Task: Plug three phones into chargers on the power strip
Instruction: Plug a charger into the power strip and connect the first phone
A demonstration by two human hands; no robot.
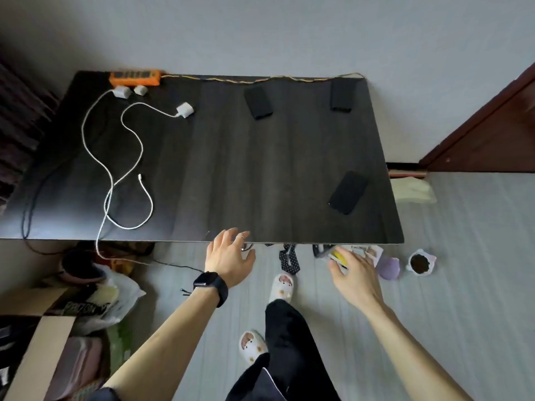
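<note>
Head view. 3 phones lie face-down or dark on the desk (260, 169): rear-centre phone (258, 102), rear-right phone (343, 95), and front-right phone (348, 192) near the right edge. The orange power strip (134, 78) sits at the rear-left corner, with 3 white chargers (184, 110) loose just in front of it; none appears seated in a socket. The left hand (230, 256) is open with fingers spread at the desk's front edge. The right hand (354, 273) is also open and empty, below that edge.

Likely hazards: the 2 white cables (142, 146) cross each other, so lifting one could drag the other or its charger. 1 cable hangs over the front edge and may snag. The front-right phone could be knocked to the floor by a careless reach. All phones lie well apart from the strip, so cables may pull taut.
</note>
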